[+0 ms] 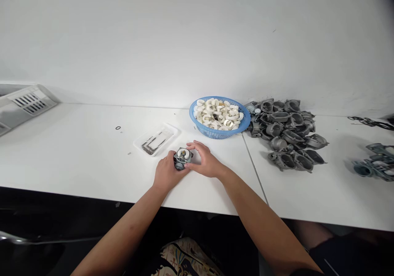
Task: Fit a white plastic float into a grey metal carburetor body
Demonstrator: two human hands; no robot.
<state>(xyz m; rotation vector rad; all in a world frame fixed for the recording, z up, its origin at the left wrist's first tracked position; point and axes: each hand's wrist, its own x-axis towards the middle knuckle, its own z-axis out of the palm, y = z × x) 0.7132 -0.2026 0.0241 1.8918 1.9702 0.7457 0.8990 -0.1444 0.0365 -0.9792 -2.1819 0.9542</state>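
Note:
A grey metal carburetor body (179, 165) with a white float (184, 155) and a small brass part on top is between my hands, near the table's front edge. My left hand (166, 171) is wrapped round its left side. My right hand (205, 161) is at its right side, thumb against the lower right of the body and fingers curved round the far right. Just beyond my left hand lies a clear plastic tray (172, 131) with several thin metal pins (150, 145).
A blue basket (219, 134) of white floats stands behind my right hand. Right of it is a pile of grey metal castings (283, 136). More carburetor bodies (374, 165) and black rings (371, 122) lie far right. A black ring (117, 127) and a white crate (26, 103) are left.

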